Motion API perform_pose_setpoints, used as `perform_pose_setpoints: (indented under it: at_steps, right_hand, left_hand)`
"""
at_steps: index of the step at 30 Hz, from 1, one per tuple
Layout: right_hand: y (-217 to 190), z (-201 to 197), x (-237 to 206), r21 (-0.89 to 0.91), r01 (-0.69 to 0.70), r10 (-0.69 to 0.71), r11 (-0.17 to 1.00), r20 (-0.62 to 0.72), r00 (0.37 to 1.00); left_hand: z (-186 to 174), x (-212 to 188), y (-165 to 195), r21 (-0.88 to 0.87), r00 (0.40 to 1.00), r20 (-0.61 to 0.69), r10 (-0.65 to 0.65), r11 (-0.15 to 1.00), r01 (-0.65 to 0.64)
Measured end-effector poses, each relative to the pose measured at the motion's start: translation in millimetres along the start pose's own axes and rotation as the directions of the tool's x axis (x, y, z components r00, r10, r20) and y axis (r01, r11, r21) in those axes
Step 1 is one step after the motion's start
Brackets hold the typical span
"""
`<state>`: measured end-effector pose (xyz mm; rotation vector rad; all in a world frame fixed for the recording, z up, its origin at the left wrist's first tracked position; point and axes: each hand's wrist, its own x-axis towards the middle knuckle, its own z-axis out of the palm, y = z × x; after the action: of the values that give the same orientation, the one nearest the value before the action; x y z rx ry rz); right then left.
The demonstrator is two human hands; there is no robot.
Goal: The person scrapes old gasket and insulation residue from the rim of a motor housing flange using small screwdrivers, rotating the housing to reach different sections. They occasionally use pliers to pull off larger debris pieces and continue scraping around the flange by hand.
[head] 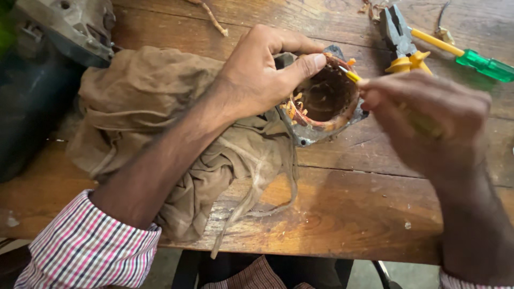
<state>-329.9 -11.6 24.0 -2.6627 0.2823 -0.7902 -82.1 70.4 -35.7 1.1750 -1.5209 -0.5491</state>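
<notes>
Head view: left hand [262,69] grips rim of round motor stator [325,99], thumb over top edge, steadying it on brown rag [155,107] atop wooden table [348,214]. Right hand [428,120], blurred, fingers clenched around yellow tool [352,76], tip at stator rim. Pliers [401,40] and green-handled screwdriver [471,59] lie beyond, near right hand. Grey machine housing [69,27] at far left.

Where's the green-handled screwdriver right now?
The green-handled screwdriver lies at the top right of the wooden table, just beyond the pliers and past the right hand.
</notes>
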Motion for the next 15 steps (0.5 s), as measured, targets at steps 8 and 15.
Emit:
perform_pose_setpoints:
  at_steps: [8,15]
  right_hand:
    - [10.3,1.9,-1.7,0.647,-0.431,0.511,0.63,0.073,0.857]
    - [7.6,2.5,-7.4,0.369,-0.437,0.485,0.82,-0.042,0.874]
  left_hand:
    - [-1.3,3.7,1.0,-0.074,0.992,0.039,-0.123,0.989,0.126]
    - [-0.5,4.6,5.2,-0.025,0.998,0.023,-0.051,0.998,0.052]
